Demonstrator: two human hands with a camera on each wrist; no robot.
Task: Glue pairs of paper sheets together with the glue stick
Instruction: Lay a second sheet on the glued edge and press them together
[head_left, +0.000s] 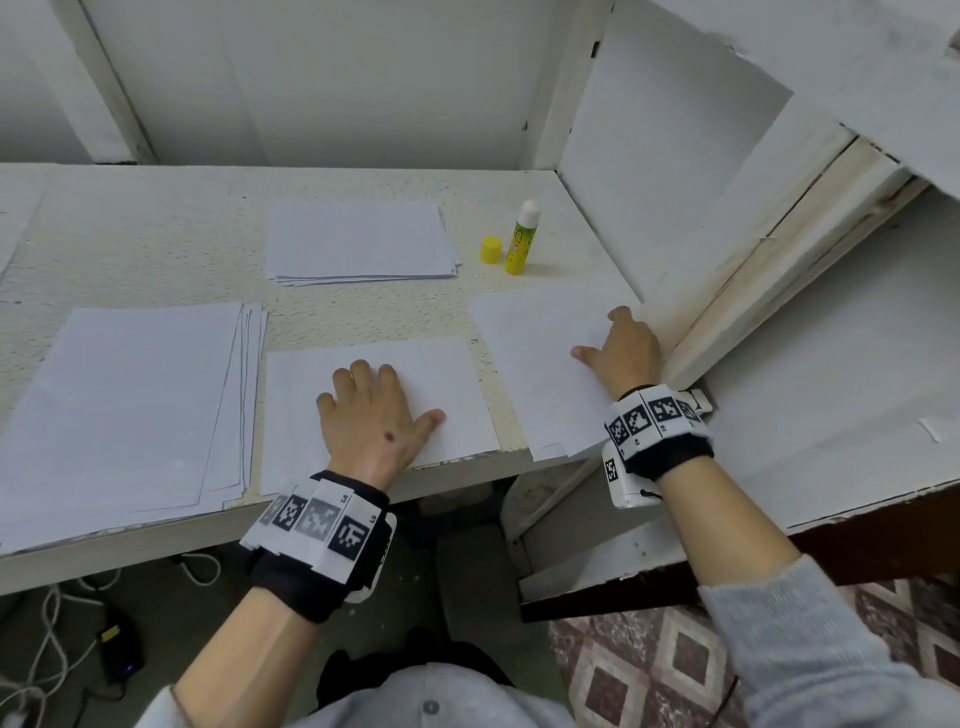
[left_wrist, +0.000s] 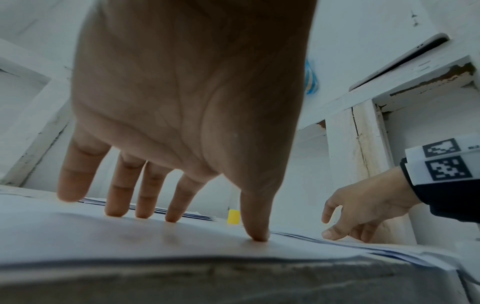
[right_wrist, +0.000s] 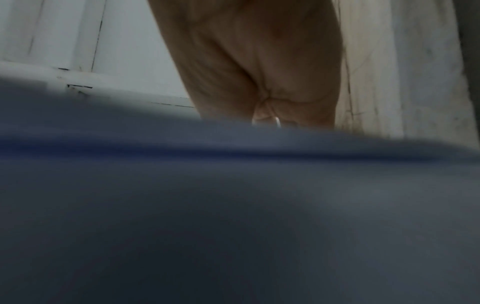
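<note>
The centre sheet (head_left: 374, 400) is pressed by the spread left hand (head_left: 371, 415); the right sheet (head_left: 535, 358), overhanging the table edge (head_left: 457, 470), is touched by the right hand (head_left: 626, 353), fingers loosely bent. Beyond the fingertips are two stacks (head_left: 358, 241) and one uncapped glue stick (head_left: 521, 239).

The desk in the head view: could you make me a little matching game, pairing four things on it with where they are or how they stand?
Things:
1. glue stick
2. yellow cap
3. left hand
4. right hand

Places or states:
A. fingers spread on the middle sheet
B. standing upright, uncapped
C. on the sheet by the desk's right edge
D. off, just left of the glue stick

Pairs: 1-B, 2-D, 3-A, 4-C
</note>
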